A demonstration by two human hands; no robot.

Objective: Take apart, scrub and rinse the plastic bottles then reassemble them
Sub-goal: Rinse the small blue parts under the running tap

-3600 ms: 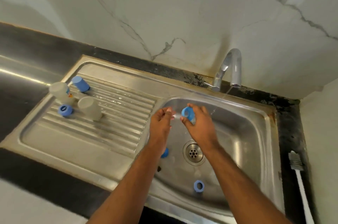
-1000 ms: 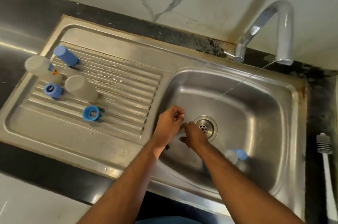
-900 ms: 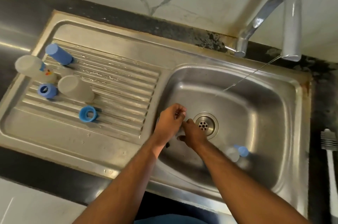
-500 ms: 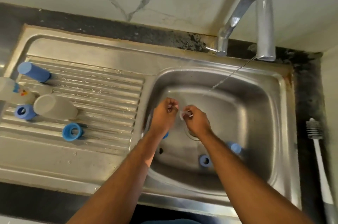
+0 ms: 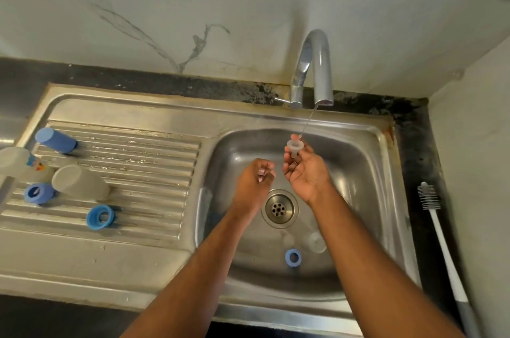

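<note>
Right hand (image 5: 305,174) over sink (image 5: 383,161), palm up, fingers pinching small clear plastic insert (image 5: 294,147) under thin water stream from tap (image 5: 317,67). Left hand (image 5: 255,181) just beside it, fingers curled; whether it holds anything, cannot tell. Blue ring (image 5: 292,257) and clear bottle piece (image 5: 314,242) lie in basin near drain (image 5: 279,208). Bottles (image 5: 80,181), blue caps (image 5: 100,217) on draining board. Brush (image 5: 438,230) on tabletop at right.

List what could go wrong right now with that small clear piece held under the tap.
The right hand pinches the clear funnel-shaped piece only at its stem, under the thin stream; wet, it could slip and drop toward the drain. Falling, it might also be hard to find beside the other clear part in the sink.
</note>
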